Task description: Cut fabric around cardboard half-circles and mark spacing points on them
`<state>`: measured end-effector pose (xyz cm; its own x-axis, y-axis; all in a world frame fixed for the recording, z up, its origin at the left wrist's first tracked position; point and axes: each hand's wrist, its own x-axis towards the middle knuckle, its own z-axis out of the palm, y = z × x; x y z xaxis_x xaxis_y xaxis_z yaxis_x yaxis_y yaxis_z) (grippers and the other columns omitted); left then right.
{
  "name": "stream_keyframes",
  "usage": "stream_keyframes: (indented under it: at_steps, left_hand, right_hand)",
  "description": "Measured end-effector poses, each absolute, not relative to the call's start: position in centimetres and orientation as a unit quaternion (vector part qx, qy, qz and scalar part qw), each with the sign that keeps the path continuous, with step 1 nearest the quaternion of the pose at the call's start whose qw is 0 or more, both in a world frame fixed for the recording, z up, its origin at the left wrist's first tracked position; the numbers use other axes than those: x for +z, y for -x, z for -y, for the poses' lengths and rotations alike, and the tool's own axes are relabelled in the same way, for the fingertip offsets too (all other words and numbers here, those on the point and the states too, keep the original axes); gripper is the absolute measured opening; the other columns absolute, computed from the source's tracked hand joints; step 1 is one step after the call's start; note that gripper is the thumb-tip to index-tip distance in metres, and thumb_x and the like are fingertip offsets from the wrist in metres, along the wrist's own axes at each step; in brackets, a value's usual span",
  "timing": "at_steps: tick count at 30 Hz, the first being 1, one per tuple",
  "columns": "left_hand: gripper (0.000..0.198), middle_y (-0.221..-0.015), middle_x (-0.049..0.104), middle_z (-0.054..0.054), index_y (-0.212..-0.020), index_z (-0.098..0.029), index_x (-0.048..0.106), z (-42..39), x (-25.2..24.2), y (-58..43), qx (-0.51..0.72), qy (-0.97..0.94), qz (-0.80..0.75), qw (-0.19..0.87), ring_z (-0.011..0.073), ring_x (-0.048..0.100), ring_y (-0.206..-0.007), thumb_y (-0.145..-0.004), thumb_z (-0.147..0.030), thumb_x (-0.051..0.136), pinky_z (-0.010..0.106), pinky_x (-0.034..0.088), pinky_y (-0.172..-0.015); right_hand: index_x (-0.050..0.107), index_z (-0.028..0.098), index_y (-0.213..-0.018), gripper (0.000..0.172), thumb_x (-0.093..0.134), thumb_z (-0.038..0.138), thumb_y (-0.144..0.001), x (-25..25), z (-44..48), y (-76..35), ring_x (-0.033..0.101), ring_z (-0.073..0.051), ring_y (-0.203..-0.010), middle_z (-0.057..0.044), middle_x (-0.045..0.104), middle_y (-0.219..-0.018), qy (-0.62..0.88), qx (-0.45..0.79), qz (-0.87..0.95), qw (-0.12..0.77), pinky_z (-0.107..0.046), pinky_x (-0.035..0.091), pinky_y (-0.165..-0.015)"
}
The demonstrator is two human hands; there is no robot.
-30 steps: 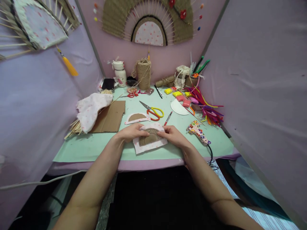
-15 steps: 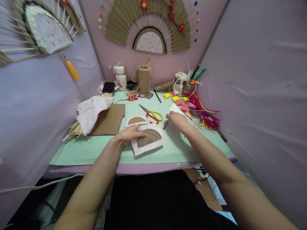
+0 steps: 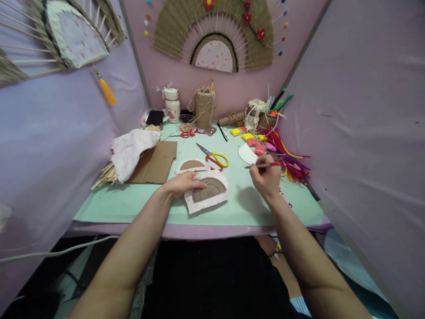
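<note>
In the head view, our left hand is closed on a half-round protractor laid over a white, pink-dotted cloth, thumb on top, the other fingers partly hidden; we cannot tell whether the cloth touches the green table. Our right hand is curled tight around a red pen, raised well apart from the cloth, its tip pointing left. Just beyond the cloth lie a cloth-edged cardboard half-circle and scissors, and a white half-circle sits near the pen.
</note>
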<state>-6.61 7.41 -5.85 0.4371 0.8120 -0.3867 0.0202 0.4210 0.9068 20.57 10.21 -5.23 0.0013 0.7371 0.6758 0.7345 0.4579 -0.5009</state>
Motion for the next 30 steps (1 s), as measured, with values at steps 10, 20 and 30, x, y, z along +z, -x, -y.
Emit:
stream_keyframes:
  at_steps: [10,20,30]
  left_hand:
    - [0.037,-0.081,0.075,0.007,-0.091,-0.01,0.073,-7.3,-5.7,6.5,0.286,-0.449,-0.454,0.714,0.0164,0.067,-0.067,-0.06,-0.026,0.084,0.027,0.054,-0.064]
    - [0.033,-0.082,0.076,0.008,-0.088,-0.01,0.073,-7.2,-5.5,6.4,0.283,-0.437,-0.457,0.721,0.0169,0.067,-0.068,-0.061,-0.025,0.084,0.027,0.053,-0.065]
    - [0.038,-0.083,0.076,0.008,-0.093,-0.01,0.072,-7.3,-5.6,6.5,0.283,-0.436,-0.439,0.733,0.0179,0.068,-0.071,-0.061,-0.026,0.085,0.028,0.054,-0.069]
  right_hand:
    - [0.058,0.021,-0.082,0.012,0.053,0.01,-0.082,-9.7,-1.6,-16.5,0.056,-0.014,-0.058,0.0,0.059,-0.066,0.302,0.086,0.745,0.588,-0.027,0.047,-0.054]
    - [0.059,0.022,-0.091,0.017,0.055,0.008,-0.081,-10.7,-2.3,-16.3,0.059,-0.016,-0.062,-0.002,0.063,-0.071,0.28,0.03,0.765,0.579,-0.028,0.049,-0.057]
    - [0.059,0.022,-0.092,0.018,0.055,0.007,-0.082,-10.7,-2.3,-16.2,0.06,-0.016,-0.063,-0.003,0.063,-0.072,0.282,0.02,0.769,0.573,-0.029,0.05,-0.057]
